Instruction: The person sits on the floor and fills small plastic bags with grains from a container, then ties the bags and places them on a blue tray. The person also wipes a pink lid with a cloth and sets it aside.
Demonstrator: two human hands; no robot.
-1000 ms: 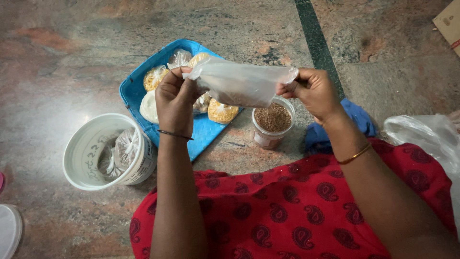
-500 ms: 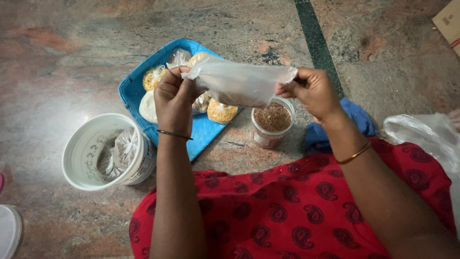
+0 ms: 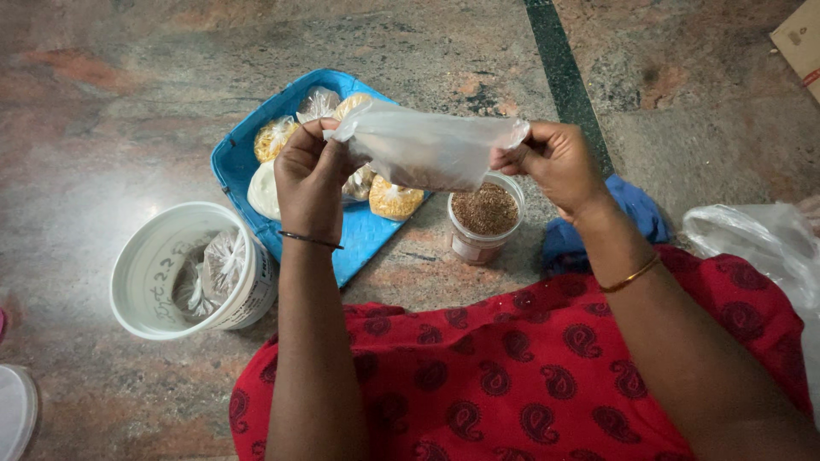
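Observation:
A clear plastic bag (image 3: 427, 147) with some brown seeds inside is stretched sideways between both hands. My left hand (image 3: 309, 179) pinches its left end and my right hand (image 3: 557, 164) pinches its right end. Just below the bag stands a small clear jar (image 3: 485, 224) full of brown seeds. Behind the bag lies a blue tray (image 3: 235, 162) that holds several small tied bags of yellow and pale grains (image 3: 396, 200).
A white bucket (image 3: 145, 282) with tied bags inside stands at the left. A blue cloth (image 3: 636, 218) lies by my right wrist, a crumpled clear bag (image 3: 760, 239) at the right edge. A white lid (image 3: 15, 410) sits bottom left. Red patterned cloth covers my lap.

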